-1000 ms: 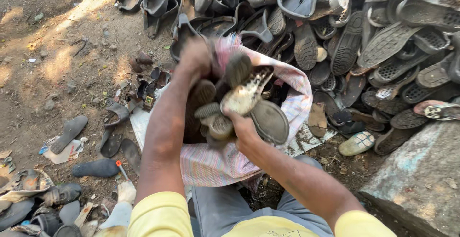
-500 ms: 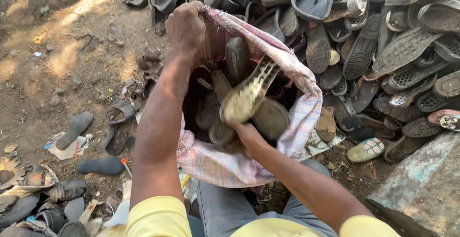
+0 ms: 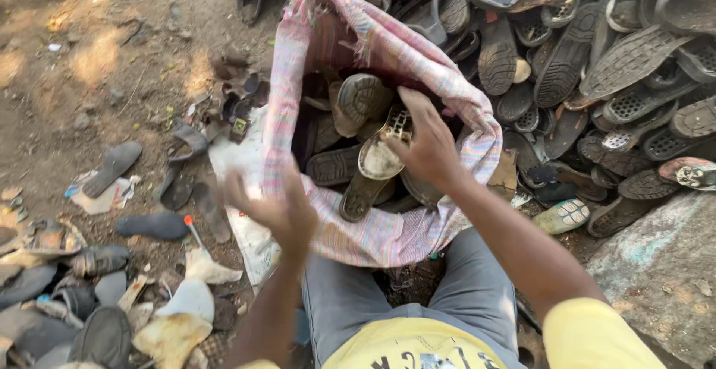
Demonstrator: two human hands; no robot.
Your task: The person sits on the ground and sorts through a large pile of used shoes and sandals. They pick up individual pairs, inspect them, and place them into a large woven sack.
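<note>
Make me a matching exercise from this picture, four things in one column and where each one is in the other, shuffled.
Things:
1. right hand
2. left hand
3. pink striped sack
4. grey stone slab

Places:
A. lower right corner of the view
B. inside the sack's mouth, on a pale shoe sole
C. open in front of the person's knees
D. at the sack's near left edge, blurred

Pairs: 1-B, 2-D, 3-C, 4-A

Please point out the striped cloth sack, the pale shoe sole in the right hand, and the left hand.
striped cloth sack (image 3: 388, 238), head view, near rim.
pale shoe sole (image 3: 377, 162), head view, toe end.
left hand (image 3: 277, 209), head view, back of hand.
</note>
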